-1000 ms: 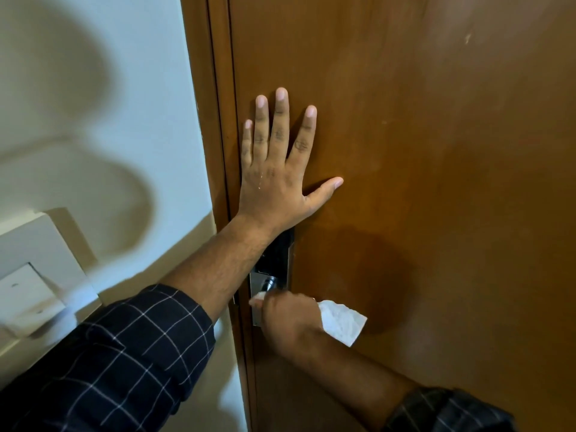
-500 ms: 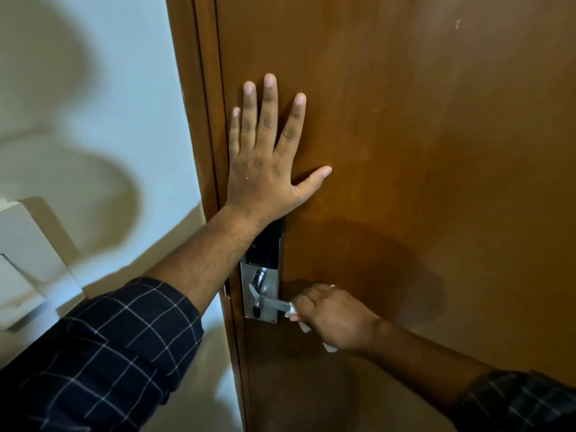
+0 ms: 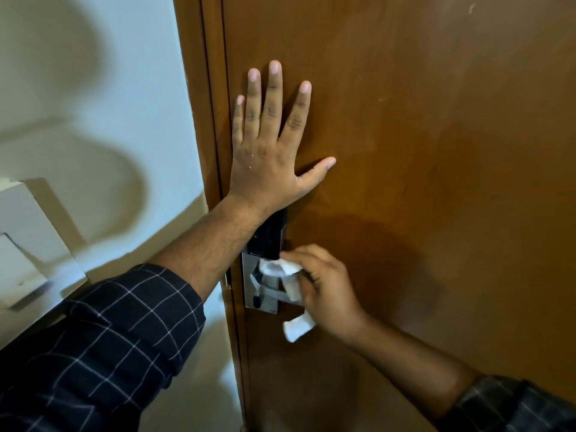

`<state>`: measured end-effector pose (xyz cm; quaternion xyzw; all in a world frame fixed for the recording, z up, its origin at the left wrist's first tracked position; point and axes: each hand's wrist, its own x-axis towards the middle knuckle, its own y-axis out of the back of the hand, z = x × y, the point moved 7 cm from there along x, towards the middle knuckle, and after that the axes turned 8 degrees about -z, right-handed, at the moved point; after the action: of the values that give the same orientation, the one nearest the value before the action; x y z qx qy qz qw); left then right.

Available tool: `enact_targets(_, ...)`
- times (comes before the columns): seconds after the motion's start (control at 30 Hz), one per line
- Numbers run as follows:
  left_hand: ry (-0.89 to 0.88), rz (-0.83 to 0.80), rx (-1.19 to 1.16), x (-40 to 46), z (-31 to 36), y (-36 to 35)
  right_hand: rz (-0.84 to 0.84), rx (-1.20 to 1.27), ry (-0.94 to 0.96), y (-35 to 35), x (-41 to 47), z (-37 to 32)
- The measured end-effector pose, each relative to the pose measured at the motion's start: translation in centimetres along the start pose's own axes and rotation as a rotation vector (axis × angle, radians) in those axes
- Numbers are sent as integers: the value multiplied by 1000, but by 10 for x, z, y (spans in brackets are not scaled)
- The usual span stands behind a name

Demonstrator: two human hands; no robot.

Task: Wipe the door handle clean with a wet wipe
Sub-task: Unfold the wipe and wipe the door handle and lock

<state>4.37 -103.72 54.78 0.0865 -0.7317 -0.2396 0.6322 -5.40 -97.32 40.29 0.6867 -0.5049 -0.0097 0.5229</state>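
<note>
A silver lever door handle point(image 3: 270, 294) sits on a metal lock plate point(image 3: 249, 294) with a black keypad panel point(image 3: 271, 235) above it, on a brown wooden door point(image 3: 420, 151). My right hand point(image 3: 327, 291) holds a white wet wipe point(image 3: 288, 285) and presses it over the top of the handle near its pivot; a tail of the wipe hangs below my palm. My left hand point(image 3: 271, 141) lies flat on the door above the lock, fingers spread, holding nothing. Most of the lever is hidden behind the wipe and my right hand.
The brown door frame point(image 3: 196, 120) runs down the left of the door, next to a pale wall point(image 3: 93, 104). A white box-like fixture point(image 3: 28, 244) juts out from the wall at the lower left.
My right hand has moved from the lever's outer end back toward the pivot and higher, and the wipe now shows bunched on top of the handle. My left hand stays flat on the door.
</note>
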Motion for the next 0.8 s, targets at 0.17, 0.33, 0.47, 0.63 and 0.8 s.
enact_targets(0.17, -1, -11, 0, 0, 1, 2, -431, -663, 436, -67, -23, -10)
enact_targets(0.33, 1, -7, 2, 1, 3, 3, -513, -889, 625, -76, -17, -8)
enact_targets(0.47, 3, -5, 15, 0, 1, 1, -561, -954, 444, -106, 25, -22)
enact_targets(0.63, -10, -7, 15, 0, 1, 0, -502, -907, 322, -116, 37, -26)
enact_targets(0.8, -9, -3, 11, 0, 1, 0, -494, -832, 307, -87, 8, -10)
